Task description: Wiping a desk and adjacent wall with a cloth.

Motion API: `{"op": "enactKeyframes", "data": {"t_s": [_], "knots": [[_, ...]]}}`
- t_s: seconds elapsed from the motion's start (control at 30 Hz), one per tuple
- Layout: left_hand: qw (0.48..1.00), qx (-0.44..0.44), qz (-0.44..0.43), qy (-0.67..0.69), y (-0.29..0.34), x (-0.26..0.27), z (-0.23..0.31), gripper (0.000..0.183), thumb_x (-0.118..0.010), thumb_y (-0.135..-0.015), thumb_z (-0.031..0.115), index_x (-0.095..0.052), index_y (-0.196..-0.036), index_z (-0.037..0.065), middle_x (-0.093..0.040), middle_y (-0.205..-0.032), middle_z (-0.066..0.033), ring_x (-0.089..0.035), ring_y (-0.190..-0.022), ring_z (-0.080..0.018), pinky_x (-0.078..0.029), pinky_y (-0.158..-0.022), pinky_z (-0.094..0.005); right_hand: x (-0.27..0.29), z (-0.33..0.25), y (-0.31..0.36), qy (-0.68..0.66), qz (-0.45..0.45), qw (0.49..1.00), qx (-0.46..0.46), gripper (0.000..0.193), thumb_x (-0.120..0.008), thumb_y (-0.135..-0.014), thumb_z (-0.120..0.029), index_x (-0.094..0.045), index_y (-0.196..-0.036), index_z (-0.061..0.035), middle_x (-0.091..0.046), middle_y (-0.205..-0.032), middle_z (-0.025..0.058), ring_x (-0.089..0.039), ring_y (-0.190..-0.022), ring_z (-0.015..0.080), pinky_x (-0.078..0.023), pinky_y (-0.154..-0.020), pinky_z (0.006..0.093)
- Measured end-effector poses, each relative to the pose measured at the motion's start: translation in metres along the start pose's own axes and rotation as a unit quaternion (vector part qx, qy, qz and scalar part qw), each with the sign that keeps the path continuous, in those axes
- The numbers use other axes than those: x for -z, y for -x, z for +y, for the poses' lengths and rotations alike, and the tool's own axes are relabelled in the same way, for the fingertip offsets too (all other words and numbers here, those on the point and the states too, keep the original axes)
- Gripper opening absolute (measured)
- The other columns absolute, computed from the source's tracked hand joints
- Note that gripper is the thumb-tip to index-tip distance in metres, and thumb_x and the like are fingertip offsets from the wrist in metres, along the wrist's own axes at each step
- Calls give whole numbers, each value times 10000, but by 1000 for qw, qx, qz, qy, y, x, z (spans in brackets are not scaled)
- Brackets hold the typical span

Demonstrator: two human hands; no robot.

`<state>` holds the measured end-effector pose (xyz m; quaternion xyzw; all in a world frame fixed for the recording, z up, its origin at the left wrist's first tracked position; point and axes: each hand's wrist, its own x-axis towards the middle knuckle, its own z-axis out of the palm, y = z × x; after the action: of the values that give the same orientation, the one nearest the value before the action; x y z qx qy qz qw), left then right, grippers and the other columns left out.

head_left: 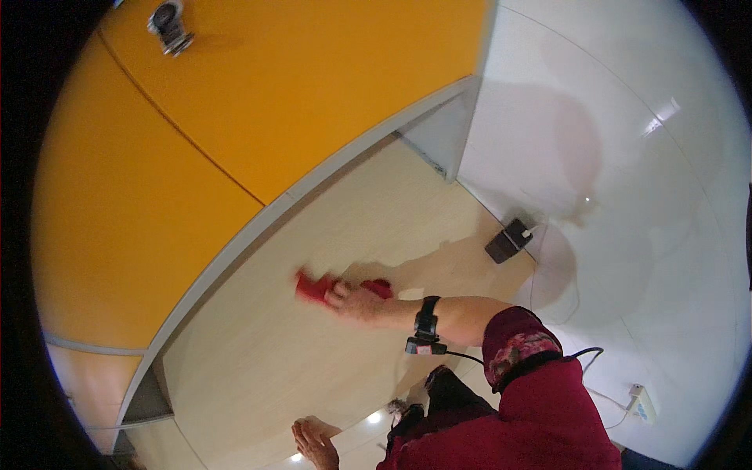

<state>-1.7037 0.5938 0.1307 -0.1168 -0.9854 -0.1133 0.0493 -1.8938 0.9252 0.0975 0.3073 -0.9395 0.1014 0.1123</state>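
My right hand (356, 301) reaches across a beige surface (258, 345) and grips a red cloth (313, 287), whose far end is smeared by motion. Part of the red cloth also shows on the other side of the fingers. A black strap with a small box (424, 335) and a cable is on my right wrist, below a dark red sleeve with a patterned cuff. Low in the picture my left hand (316, 443) holds nothing, its thumb apart from its fingers.
Yellow panels (313, 78) with a grey lower edge stand along the left and top, one bearing a metal fitting (170, 30). At the white wall (627, 157) on the right sits a dark device (508, 240) with a white cable. A white socket block (642, 403) is lower right.
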Motion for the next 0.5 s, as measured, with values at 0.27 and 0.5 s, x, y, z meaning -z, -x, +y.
{"op": "enactKeyframes", "data": {"t_s": [0.27, 0.5], "knots": [[999, -42, 7, 5, 0, -6, -3, 445, -426, -846, 377, -395, -1163, 66, -406, -1172, -181, -474, -980, -357, -467, -719, -410, 52, 146, 43, 215, -6, 900, -380, 282, -453, -743, -161, -518, -991, -43, -512, -994, 154, -460, -919, 329, -393, -733, 477], [991, 68, -103, -48, 9, -7, -2, 546, -507, -732, 164, -310, -1222, 28, -316, -1259, -185, -259, -1196, -352, -245, -936, -473, 57, 75, 83, 153, -99, 844, -504, 303, -453, -740, -134, -533, -958, 61, -507, -964, 213, -480, -885, 339, -429, -668, 447]]}}
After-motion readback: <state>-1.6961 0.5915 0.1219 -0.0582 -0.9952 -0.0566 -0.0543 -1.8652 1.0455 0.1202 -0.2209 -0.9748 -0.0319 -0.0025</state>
